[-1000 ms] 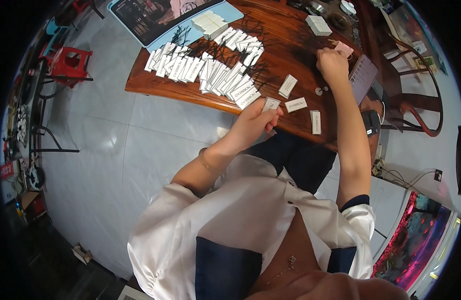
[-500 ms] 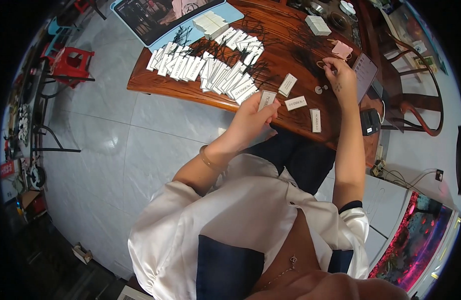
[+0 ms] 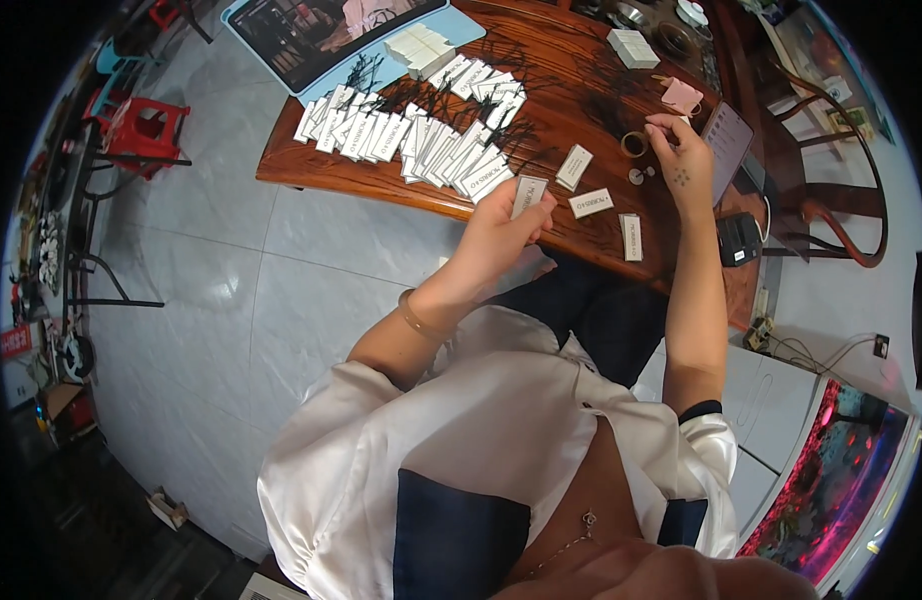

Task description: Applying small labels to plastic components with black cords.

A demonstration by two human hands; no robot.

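My left hand (image 3: 503, 228) is closed on a white hang tag (image 3: 529, 194) at the table's near edge, thumb on its printed face. Over the right of the table my right hand (image 3: 685, 170) is bent into a pinch; whatever sits between its fingertips is too small to make out. Just left of those fingers is a tan ring (image 3: 633, 145), like a roll of tape. Below the ring lie small round pale pieces (image 3: 638, 176). Three loose tags lie between my hands: an upper tag (image 3: 574, 167), a middle tag (image 3: 592, 204) and a lower tag (image 3: 631, 238).
Many tags with black strings (image 3: 436, 150) spread over the table's left side. Behind them are a stack of white cards (image 3: 421, 50) and a tablet (image 3: 321, 40). Black strings (image 3: 613, 100), a pink pouch (image 3: 680, 97), a phone (image 3: 729, 145) and a black device (image 3: 739, 240) lie rightward.
The tan ring, earlier at my right fingertips, now shows lower and farther left, apart from them. My left hand keeps the tag, turned slightly more upright.
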